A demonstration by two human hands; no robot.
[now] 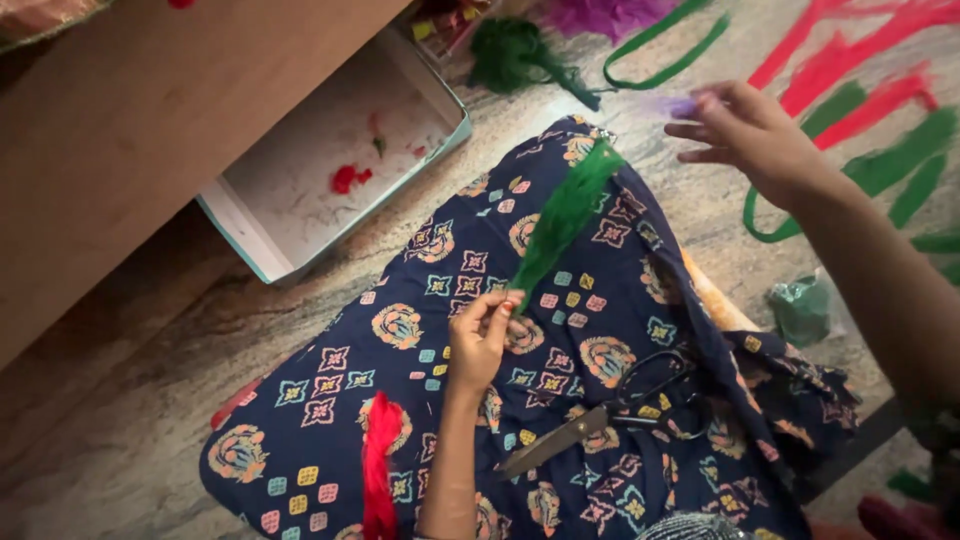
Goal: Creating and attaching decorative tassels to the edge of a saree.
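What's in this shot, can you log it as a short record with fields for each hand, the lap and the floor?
left hand: pinches the lower end of a green tassel
right hand: raised over the floor, a small purple tuft at its fingertips
lap: dark patterned fabric with scissors and a red tassel lying on it
floor: red and green strips, an open shallow box
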